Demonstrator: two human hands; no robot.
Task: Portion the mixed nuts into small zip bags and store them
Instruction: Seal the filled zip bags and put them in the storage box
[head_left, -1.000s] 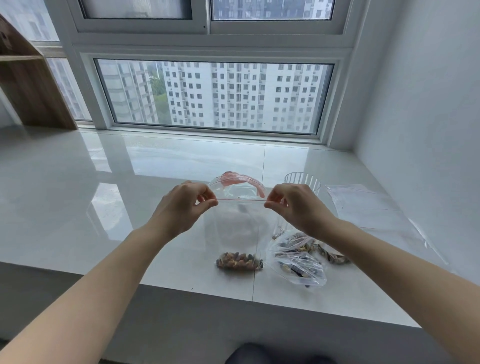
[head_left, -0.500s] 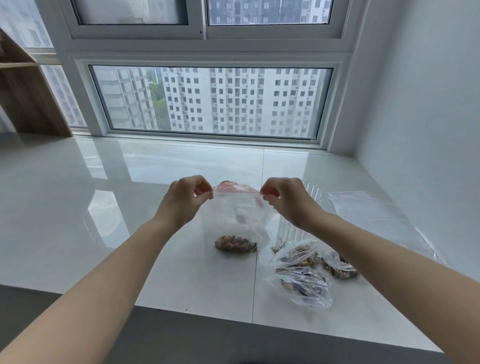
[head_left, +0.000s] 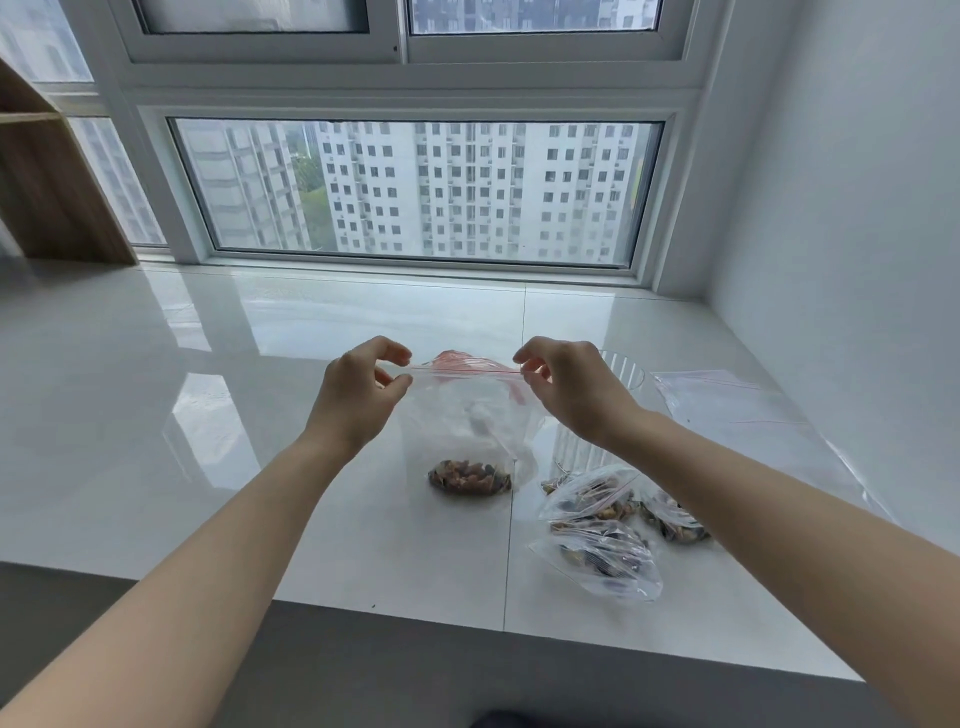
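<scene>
Few nuts in upright bag

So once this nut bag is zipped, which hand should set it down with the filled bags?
Probably the right hand. It pinches the zip bag at the corner nearer the filled bags, which lie under the right forearm; the left hand would have to cross over.

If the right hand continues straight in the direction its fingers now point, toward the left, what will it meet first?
Probably the left hand. The right hand pinches one end of the zip bag and points along its red seal toward the left hand at the other end. Depth is uncertain.
</scene>
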